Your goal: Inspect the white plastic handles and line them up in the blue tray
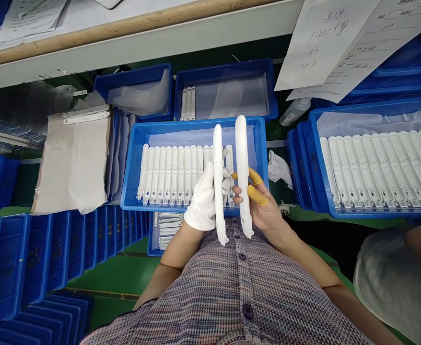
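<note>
My left hand (pixel 204 201), in a white glove, grips a long white plastic part (pixel 218 184) upright. My right hand (pixel 259 203), with yellow finger cots on several fingers, grips a matching curved white plastic part (pixel 242 172). The two parts stand side by side, slightly apart, above a blue plastic tray (pixel 192 203). Rows of similar white parts (pixel 170 175) lie in that tray, and my hands hide the right end of the rows.
A larger blue tray of white parts (pixel 376 167) stands to the right, and blue bins (pixel 225 72) lie beyond. Stacked blue trays (pixel 41 249) fill the left. Paper sheets (pixel 325 43), a plastic bottle (pixel 295 112) and a wooden-edged bench (pixel 124 40) lie ahead. A co-worker's sleeve (pixel 386 282) shows at lower right.
</note>
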`<state>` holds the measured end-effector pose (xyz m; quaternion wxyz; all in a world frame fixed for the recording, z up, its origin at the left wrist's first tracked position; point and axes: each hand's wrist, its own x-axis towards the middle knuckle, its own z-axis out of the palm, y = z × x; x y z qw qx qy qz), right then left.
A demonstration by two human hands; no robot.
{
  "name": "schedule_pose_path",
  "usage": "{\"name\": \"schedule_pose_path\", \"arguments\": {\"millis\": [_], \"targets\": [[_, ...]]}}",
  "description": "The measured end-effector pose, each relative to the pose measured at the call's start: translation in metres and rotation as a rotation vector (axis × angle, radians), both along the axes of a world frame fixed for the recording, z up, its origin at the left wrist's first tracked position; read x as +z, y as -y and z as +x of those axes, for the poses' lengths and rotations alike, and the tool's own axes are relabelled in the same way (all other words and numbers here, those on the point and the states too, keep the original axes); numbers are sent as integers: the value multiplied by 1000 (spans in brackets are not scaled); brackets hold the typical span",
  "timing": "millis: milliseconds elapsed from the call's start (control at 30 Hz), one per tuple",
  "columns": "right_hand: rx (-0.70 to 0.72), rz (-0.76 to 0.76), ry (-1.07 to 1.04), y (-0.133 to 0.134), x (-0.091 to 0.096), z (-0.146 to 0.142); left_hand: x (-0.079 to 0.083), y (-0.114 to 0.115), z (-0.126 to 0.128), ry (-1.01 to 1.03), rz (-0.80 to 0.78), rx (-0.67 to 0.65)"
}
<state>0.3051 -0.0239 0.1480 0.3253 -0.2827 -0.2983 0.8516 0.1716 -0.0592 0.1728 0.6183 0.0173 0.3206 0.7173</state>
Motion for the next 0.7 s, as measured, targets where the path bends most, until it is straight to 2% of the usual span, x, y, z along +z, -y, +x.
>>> {"name": "schedule_pose_path", "arguments": {"millis": [167,367,533,700], "targets": [[19,-58,-31,0,2,1,-7,0,2,-23,44,7],[74,-63,-15,-4,-2,4,-7,-1,-1,39,-149,-136],[91,-83,-9,0,-8,4,-6,2,-9,62,-120,-186],[117,-112,-25,0,-6,3,-1,5,-12,23,-70,-186]]}}
